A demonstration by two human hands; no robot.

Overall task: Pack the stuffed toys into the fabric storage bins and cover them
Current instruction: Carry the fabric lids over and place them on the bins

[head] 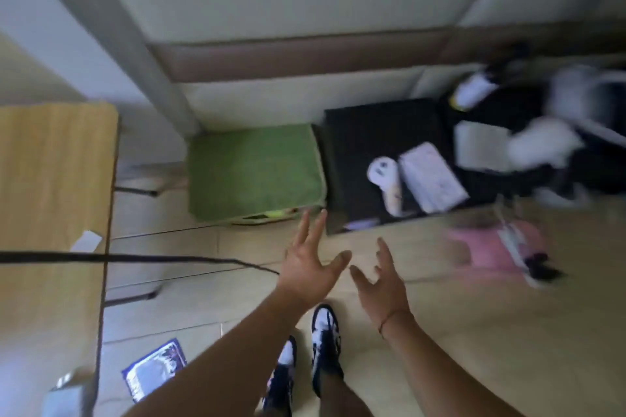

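A green fabric bin [254, 173] with its cover on stands on the floor by the wall. Right of it sits a black fabric bin [376, 132] with a white stuffed toy [386, 183] and a pale patterned item [432, 176] showing in it. More black bins with blurred white toys [542, 145] lie further right. My left hand [311, 264] is stretched out, fingers spread, just in front of the green bin's near edge. My right hand [381, 278] is beside it, also spread and holding nothing. A pink item [498, 247] lies blurred on the floor at right.
A wooden table [50, 213] fills the left side, with a dark cable [135, 258] running across it and the floor. A blue printed sheet [155, 367] lies on the tiles near my shoes [321, 342]. The wall and a brown baseboard run behind the bins.
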